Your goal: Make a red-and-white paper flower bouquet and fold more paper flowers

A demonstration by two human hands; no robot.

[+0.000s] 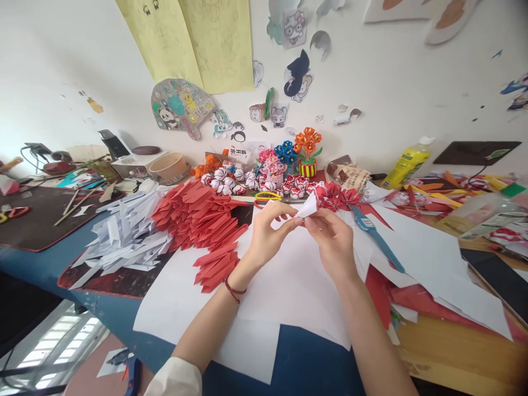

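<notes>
Between the fingertips of both hands is a folded piece of white paper, its pointed tip turned up. My left hand, with a dark red string bracelet at the wrist, pinches it from the left. From the other side my right hand grips its lower edge. Large white sheets lie beneath both hands. A heap of folded red paper strips is left of my left hand, with folded white strips farther left. Red and white paper balls sit just behind my right hand.
A blue watch lies on paper to the right. Yellow-handled scissors rest behind my hands. Paper flowers in a striped pot and a yellow bottle stand by the wall. A dark phone lies at the right edge.
</notes>
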